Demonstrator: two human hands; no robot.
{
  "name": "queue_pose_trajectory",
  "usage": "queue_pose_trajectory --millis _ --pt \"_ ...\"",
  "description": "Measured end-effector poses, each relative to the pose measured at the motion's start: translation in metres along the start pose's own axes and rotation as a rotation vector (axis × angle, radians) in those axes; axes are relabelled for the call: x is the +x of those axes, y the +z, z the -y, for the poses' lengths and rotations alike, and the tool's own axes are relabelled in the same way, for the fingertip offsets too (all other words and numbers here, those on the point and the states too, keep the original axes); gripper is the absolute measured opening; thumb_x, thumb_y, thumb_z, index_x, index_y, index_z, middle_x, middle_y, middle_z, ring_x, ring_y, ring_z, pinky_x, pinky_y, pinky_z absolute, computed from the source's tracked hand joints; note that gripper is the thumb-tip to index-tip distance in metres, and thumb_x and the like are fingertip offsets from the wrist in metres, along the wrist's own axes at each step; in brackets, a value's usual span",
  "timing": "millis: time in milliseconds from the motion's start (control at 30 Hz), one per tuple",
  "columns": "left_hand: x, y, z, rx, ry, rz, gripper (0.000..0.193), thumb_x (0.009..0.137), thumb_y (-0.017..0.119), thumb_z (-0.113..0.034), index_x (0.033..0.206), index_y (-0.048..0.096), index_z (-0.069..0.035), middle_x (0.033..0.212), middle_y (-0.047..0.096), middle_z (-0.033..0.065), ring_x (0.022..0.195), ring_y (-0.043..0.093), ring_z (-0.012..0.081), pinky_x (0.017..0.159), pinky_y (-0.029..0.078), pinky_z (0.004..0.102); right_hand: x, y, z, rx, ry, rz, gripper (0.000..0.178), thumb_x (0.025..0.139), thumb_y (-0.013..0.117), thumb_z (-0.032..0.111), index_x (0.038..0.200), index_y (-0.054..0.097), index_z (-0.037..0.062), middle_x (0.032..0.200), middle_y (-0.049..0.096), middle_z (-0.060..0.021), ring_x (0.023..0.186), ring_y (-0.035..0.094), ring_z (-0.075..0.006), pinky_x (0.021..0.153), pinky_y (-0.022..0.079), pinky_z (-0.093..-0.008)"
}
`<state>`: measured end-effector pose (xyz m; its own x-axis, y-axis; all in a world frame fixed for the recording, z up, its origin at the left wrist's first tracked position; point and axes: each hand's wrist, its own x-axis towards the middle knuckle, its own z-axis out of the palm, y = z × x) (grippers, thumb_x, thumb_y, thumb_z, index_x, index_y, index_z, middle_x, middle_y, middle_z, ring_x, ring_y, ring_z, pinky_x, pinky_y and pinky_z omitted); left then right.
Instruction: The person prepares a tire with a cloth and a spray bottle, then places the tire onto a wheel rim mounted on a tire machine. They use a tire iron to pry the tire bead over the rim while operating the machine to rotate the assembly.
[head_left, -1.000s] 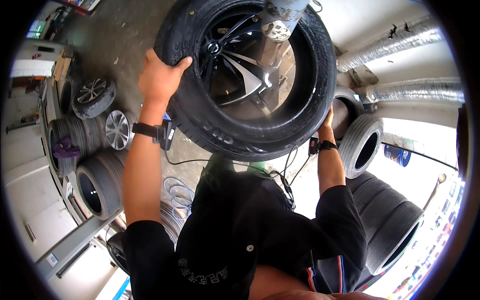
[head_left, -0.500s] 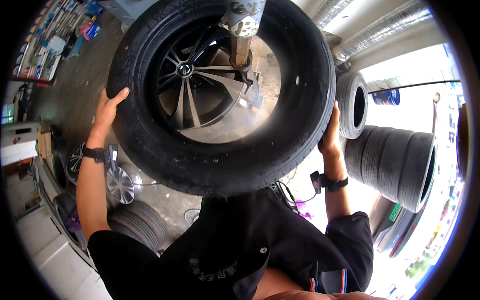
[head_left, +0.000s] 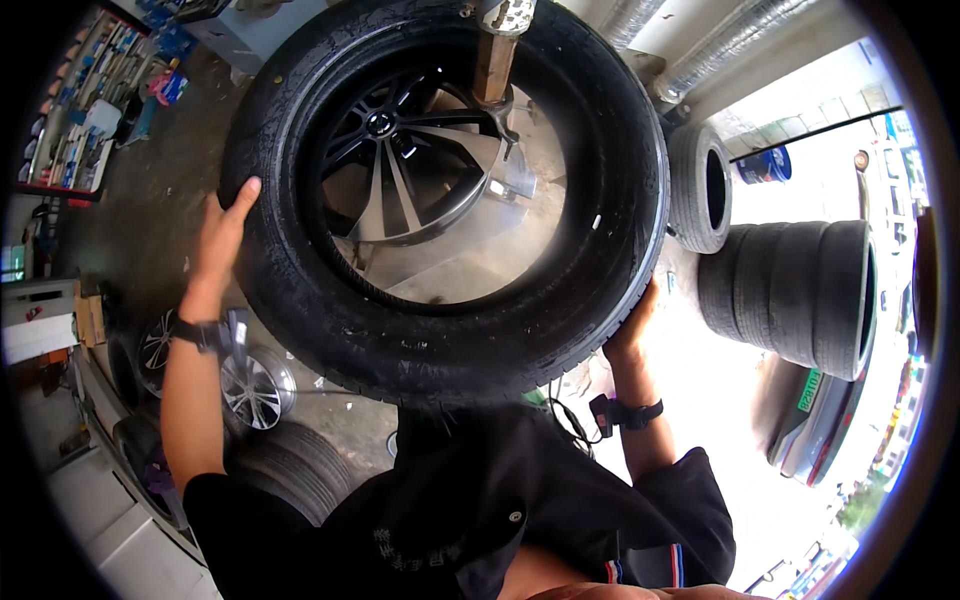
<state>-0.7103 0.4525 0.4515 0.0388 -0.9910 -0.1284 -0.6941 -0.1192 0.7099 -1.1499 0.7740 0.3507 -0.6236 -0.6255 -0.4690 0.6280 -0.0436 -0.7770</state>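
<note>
A black car tire [head_left: 430, 345] is held up in front of me, between both hands. My left hand [head_left: 222, 232] grips its left edge, thumb on the sidewall and fingers mostly hidden behind the tread. On the lower right edge, my right hand [head_left: 634, 318] presses against the tread, its fingers partly out of sight under the tire. Through the tire's opening I see a black and silver alloy wheel [head_left: 395, 185] below. The upright post and mounting head [head_left: 497, 75] of a tire machine cross the tire's far edge and reach into the opening.
Several stacked tires [head_left: 790, 290] lie on their side at the right, with one tire [head_left: 700, 190] standing beyond them. At the lower left are a silver wheel [head_left: 255, 390] and more tires [head_left: 295, 465]. A blue bucket [head_left: 765, 166] and a parked car [head_left: 815, 430] are further right.
My right hand has slid down along the tire's edge toward me. The tire has tilted and shifted slightly against the wheel below; my left hand keeps its hold.
</note>
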Motion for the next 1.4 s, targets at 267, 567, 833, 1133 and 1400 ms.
queue_pose_trajectory --millis 267,567,833,1133,1400 --pt "-0.102 0.060 0.055 0.218 0.094 -0.485 0.073 0.100 0.053 -0.047 0.139 0.037 0.012 0.135 0.050 0.0352 0.127 0.050 0.0448 0.108 0.037 0.0442 0.040 -0.024 -0.071 0.241 0.173 -0.045 0.063 0.099 0.036 0.055 0.136 0.054 0.0071 0.131 0.062 -0.0128 0.118 0.059 -0.0289 0.105 0.046 -0.0407" --pt "-0.098 0.055 0.051 0.290 0.190 -0.399 0.055 0.098 0.058 -0.039 0.123 0.049 0.009 0.111 0.062 0.0354 0.104 0.060 0.0500 0.090 0.047 0.0504 0.048 -0.040 -0.098 0.273 0.160 -0.050 0.060 0.097 0.037 0.052 0.132 0.056 0.0072 0.128 0.063 -0.0117 0.113 0.060 -0.0299 0.103 0.046 -0.0409" --pt "-0.074 0.048 0.041 0.407 0.090 -0.455 0.067 0.097 0.056 -0.043 0.136 0.041 0.009 0.131 0.053 0.0351 0.119 0.053 0.0489 0.101 0.043 0.0499 0.046 -0.012 -0.155 0.391 0.253 -0.053 0.065 0.095 0.032 0.055 0.135 0.055 0.0086 0.135 0.059 -0.0113 0.124 0.053 -0.0317 0.110 0.039 -0.0419" --pt "-0.074 0.078 0.030 0.348 0.138 -0.605 0.067 0.099 0.054 -0.036 0.141 0.035 0.012 0.130 0.050 0.0384 0.118 0.052 0.0523 0.100 0.044 0.0515 0.125 -0.104 -0.139 -0.191 0.142 0.047 0.051 0.101 0.037 0.052 0.115 0.062 0.0096 0.113 0.067 -0.0051 0.096 0.060 -0.0170 0.072 0.046 -0.0313" --pt "-0.055 0.067 0.047 0.354 0.127 -0.559 0.063 0.101 0.050 -0.038 0.137 0.038 0.012 0.126 0.052 0.0385 0.114 0.054 0.0526 0.098 0.045 0.0516 0.233 0.069 0.047 -0.910 -0.420 0.176 0.068 0.103 0.041 0.055 0.139 0.053 -0.0012 0.135 0.059 -0.0195 0.127 0.053 -0.0253 0.110 0.034 -0.0327"
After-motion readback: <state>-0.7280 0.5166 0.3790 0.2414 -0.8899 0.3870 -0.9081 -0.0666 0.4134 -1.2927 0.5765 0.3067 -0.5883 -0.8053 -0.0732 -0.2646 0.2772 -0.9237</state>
